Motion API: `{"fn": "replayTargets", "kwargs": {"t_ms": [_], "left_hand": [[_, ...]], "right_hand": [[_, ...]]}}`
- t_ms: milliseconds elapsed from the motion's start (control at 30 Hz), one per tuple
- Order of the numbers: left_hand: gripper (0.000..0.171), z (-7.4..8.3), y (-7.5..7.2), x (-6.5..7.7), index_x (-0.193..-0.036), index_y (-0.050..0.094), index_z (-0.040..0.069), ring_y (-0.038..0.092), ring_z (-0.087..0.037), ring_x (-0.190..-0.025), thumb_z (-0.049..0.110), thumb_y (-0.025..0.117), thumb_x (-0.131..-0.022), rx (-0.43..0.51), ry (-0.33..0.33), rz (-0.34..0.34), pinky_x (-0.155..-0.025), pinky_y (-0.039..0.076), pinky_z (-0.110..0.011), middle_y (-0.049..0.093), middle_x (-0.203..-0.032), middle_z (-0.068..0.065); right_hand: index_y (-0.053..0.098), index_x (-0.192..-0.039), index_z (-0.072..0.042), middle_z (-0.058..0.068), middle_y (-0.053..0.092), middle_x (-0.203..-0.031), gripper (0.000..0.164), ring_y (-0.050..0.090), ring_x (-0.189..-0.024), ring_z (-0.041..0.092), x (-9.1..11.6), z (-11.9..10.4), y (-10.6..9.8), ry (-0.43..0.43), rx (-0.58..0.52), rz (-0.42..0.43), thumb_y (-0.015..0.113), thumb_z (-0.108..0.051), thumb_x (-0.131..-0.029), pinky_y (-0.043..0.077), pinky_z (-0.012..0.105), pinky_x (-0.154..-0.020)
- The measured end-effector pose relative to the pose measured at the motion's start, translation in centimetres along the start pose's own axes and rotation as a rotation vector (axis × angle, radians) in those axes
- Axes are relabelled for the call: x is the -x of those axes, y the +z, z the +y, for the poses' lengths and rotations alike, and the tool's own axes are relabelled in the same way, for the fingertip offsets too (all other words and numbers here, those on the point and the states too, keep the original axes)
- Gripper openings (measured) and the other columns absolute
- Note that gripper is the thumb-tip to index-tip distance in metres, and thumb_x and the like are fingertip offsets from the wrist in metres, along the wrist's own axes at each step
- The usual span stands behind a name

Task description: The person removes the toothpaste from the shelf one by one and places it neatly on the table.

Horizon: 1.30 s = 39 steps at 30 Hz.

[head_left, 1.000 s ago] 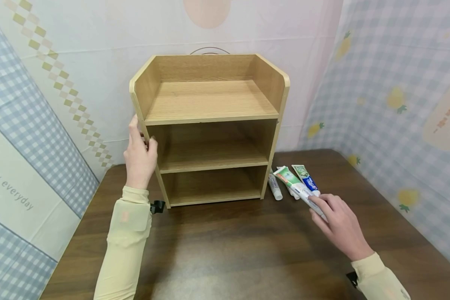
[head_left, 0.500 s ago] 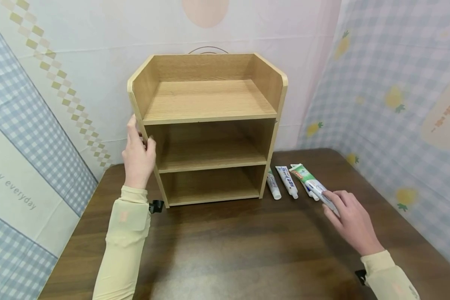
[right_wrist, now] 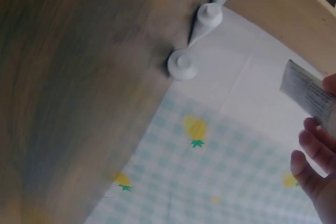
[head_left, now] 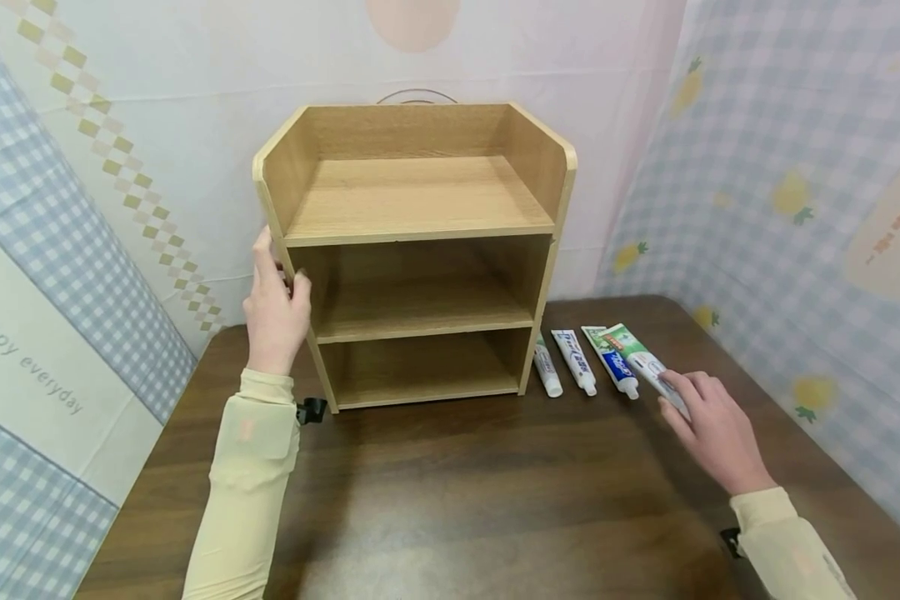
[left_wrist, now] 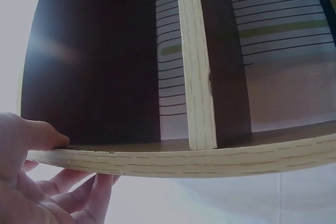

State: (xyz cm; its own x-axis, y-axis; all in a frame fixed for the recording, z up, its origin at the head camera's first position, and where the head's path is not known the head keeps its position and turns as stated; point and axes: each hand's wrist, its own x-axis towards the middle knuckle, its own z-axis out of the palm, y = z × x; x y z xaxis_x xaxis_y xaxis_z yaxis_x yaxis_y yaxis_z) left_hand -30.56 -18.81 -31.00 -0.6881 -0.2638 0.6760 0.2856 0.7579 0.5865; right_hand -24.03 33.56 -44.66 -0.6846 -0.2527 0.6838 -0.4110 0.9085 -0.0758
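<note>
In the head view my left hand (head_left: 277, 321) grips the left side panel of a light wooden shelf unit (head_left: 420, 237). The left wrist view shows the thumb (left_wrist: 44, 135) on the inner face of the panel and the curled fingers on its outside. On the right, my right hand (head_left: 720, 437) holds a green and white toothpaste tube (head_left: 645, 362) by its capped end, which the fingers hide. Its flat end points away, beside a blue and green toothpaste tube (head_left: 613, 367). Further left lie a white and blue tube (head_left: 574, 362) and another white tube (head_left: 547, 371), close by the unit's right side.
The shelf unit has three levels and stands on a dark brown table (head_left: 457, 492). Behind it hangs a pale printed cloth (head_left: 195, 67). Checked cloth with pineapples (head_left: 791, 196) borders the table on the right.
My right hand has carried the green and white tube rightward, from over the other tubes to the right of the blue and green one. The left hand has kept its grip on the panel.
</note>
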Motion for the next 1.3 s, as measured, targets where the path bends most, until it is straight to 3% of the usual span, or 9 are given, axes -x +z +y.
{"fn": "replayTargets", "kwargs": {"t_ms": [700, 967, 1167, 1300], "left_hand": [[0.062, 0.0, 0.1, 0.1, -0.150, 0.023, 0.030, 0.054, -0.037, -0.070, 0.013, 0.045, -0.094, 0.008, 0.012, 0.000, -0.061, 0.041, -0.049, 0.061, -0.098, -0.020], [0.062, -0.2, 0.2, 0.1, -0.149, 0.023, 0.030, 0.055, -0.036, -0.073, 0.013, 0.046, -0.094, 0.011, 0.000, 0.002, -0.063, 0.042, -0.050, 0.061, -0.101, -0.019], [0.060, -0.2, 0.2, 0.1, -0.150, 0.023, 0.030, 0.054, -0.036, -0.069, 0.016, 0.044, -0.095, 0.000, 0.001, 0.008, -0.059, 0.040, -0.046, 0.060, -0.099, -0.019], [0.060, -0.2, 0.2, 0.0, -0.150, 0.024, 0.030, 0.054, -0.036, -0.069, 0.017, 0.044, -0.095, 0.000, 0.005, 0.018, -0.059, 0.039, -0.045, 0.060, -0.094, -0.019]], "right_hand": [[0.054, -0.118, -0.004, 0.023, 0.055, -0.091, 0.034, 0.050, -0.071, 0.033, 0.8, 3.8, 2.2, 0.272, 0.039, -0.200, 0.064, -0.014, -0.087, 0.037, 0.043, -0.051], [0.053, -0.113, -0.004, 0.025, 0.056, -0.089, 0.028, 0.049, -0.068, 0.030, 1.1, 4.2, 2.1, 0.354, 0.016, -0.311, 0.056, -0.014, -0.088, 0.034, 0.036, -0.047], [0.054, -0.106, -0.004, 0.020, 0.056, -0.078, 0.023, 0.046, -0.059, 0.025, 0.5, 4.4, 1.9, 0.334, 0.018, -0.323, 0.057, -0.013, -0.085, 0.031, 0.034, -0.044], [0.055, -0.109, -0.003, 0.022, 0.060, -0.078, 0.028, 0.049, -0.058, 0.026, -0.3, 5.0, 2.1, 0.332, 0.027, -0.405, 0.060, -0.017, -0.085, 0.035, 0.037, -0.045]]}}
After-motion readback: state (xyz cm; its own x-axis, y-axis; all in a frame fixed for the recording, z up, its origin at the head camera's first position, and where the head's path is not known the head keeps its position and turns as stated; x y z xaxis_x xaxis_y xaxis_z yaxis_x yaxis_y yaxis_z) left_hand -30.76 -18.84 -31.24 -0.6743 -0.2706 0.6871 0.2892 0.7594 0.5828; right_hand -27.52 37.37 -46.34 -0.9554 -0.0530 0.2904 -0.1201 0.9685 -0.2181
